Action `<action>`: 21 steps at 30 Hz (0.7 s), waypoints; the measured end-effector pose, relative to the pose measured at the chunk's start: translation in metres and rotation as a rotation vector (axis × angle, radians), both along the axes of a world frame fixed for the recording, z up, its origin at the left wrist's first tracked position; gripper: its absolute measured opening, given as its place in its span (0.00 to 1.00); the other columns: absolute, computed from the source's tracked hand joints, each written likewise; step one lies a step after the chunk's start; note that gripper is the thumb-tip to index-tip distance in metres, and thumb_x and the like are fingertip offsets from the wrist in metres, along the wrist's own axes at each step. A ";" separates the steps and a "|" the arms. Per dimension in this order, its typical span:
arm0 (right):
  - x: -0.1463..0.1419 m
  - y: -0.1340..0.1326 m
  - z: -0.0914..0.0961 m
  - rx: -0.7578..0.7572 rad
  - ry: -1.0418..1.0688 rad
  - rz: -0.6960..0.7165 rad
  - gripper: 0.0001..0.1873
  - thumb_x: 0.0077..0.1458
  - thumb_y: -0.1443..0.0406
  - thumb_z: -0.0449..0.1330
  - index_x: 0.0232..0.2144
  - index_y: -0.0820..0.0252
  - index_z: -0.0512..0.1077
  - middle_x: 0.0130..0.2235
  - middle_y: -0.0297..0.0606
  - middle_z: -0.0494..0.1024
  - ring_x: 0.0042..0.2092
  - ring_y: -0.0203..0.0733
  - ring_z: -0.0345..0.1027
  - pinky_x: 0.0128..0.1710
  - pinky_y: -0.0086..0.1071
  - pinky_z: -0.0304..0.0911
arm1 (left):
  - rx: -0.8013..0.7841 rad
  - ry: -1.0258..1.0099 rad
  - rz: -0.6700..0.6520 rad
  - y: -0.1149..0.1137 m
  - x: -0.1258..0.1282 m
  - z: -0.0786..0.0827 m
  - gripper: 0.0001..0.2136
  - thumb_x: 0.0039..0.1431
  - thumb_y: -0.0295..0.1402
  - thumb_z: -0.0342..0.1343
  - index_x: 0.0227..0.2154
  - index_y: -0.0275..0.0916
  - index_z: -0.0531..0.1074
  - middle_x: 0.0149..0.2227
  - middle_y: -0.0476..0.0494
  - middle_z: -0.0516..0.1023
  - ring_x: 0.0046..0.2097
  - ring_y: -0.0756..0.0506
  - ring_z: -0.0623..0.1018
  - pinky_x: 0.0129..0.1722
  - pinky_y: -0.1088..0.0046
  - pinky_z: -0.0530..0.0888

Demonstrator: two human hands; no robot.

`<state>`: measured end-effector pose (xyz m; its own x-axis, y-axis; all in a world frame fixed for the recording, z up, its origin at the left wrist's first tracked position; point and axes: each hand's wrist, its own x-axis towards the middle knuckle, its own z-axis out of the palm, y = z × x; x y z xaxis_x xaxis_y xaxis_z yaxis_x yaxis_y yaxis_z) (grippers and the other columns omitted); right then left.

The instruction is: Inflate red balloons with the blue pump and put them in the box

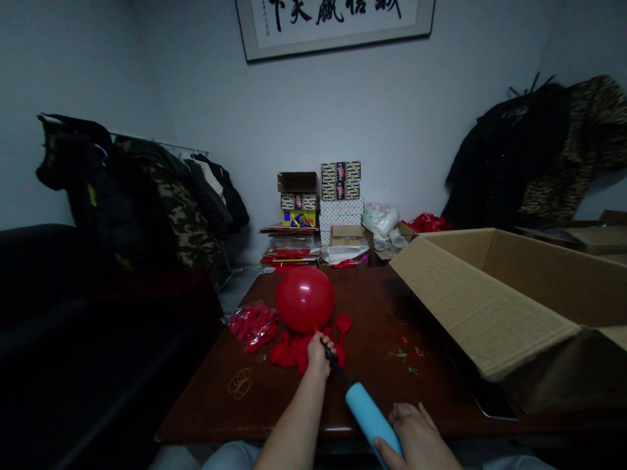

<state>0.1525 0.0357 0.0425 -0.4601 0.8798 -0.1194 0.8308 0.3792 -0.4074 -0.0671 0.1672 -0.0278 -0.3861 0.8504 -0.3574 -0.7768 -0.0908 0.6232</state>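
Note:
A round, inflated red balloon (304, 300) stands over the dark wooden table, its neck toward me. My left hand (321, 352) is closed around that neck and the black front end of a balloon pump. The pump's light-blue barrel (371, 416) slants down toward me on the right. My right hand (416, 436) is at the barrel's near end, thumb laid over it; part of its grip is out of frame. Flat red balloons (289, 352) lie in a pile under the inflated one, with a single flat balloon (343, 323) just right of it.
A plastic bag of red balloons (253, 325) lies left, with yellow rubber bands (240, 383) nearer me. Small coloured bits (401, 354) are scattered at right. A large open cardboard box (490, 300) overhangs a flat dark device (482, 385). Stacked boxes (341, 215) stand behind the table.

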 end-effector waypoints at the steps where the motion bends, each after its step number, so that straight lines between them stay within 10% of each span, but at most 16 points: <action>1: -0.006 0.003 0.001 0.013 -0.005 -0.011 0.23 0.52 0.53 0.48 0.38 0.65 0.72 0.41 0.48 0.72 0.46 0.51 0.64 0.55 0.48 0.43 | 0.004 -0.005 -0.005 -0.001 0.001 -0.003 0.08 0.56 0.32 0.49 0.23 0.40 0.57 0.16 0.55 0.58 0.15 0.54 0.61 0.14 0.80 0.56; 11: -0.048 0.028 -0.017 0.111 -0.010 -0.068 0.25 0.51 0.52 0.49 0.39 0.67 0.72 0.41 0.48 0.73 0.48 0.52 0.63 0.57 0.49 0.38 | -0.053 -0.013 -0.064 -0.007 0.000 -0.011 0.10 0.55 0.36 0.50 0.24 0.40 0.57 0.16 0.55 0.60 0.15 0.53 0.62 0.16 0.78 0.60; 21: -0.030 0.012 -0.023 0.100 -0.032 -0.023 0.27 0.54 0.52 0.47 0.41 0.68 0.72 0.46 0.53 0.72 0.52 0.54 0.60 0.58 0.52 0.36 | -0.042 0.091 -0.023 -0.001 -0.002 -0.011 0.11 0.54 0.39 0.51 0.24 0.40 0.57 0.16 0.56 0.58 0.14 0.54 0.60 0.13 0.80 0.56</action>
